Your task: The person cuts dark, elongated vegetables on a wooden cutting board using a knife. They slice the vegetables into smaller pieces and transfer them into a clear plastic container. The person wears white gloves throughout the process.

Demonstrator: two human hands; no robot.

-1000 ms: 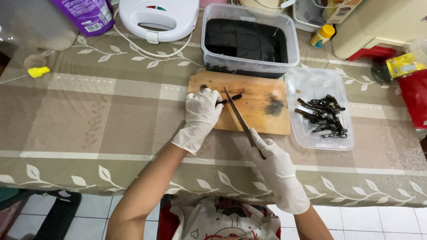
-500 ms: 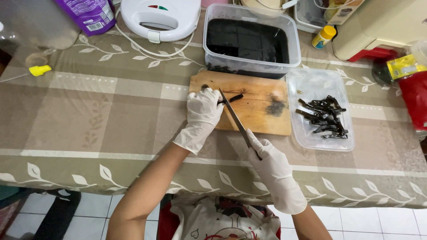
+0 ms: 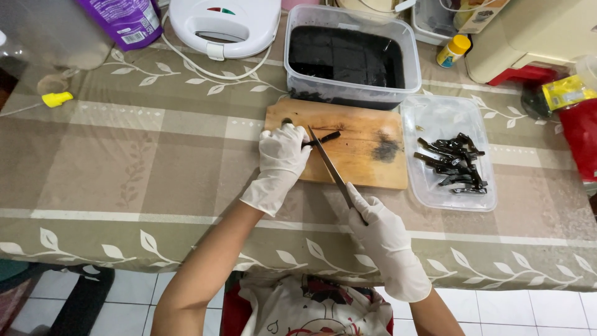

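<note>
Seen from above, a person in white gloves works at a wooden board (image 3: 367,155) in the middle of the frame, on a surface (image 3: 124,162) covered with a leaf-patterned cloth. The left hand (image 3: 282,155) presses closed fingers on one end of a thin black strip (image 3: 323,138). The right hand (image 3: 379,230) is wrapped tight around the handle of a knife (image 3: 328,165), blade slanting across the strip. The strip looks light, limp and probably slippery, best pinned flat near the end. Cut strips (image 3: 453,165) lie in a clear tray (image 3: 429,118) at right; a tub (image 3: 351,56) of dark jelly sits above.
</note>
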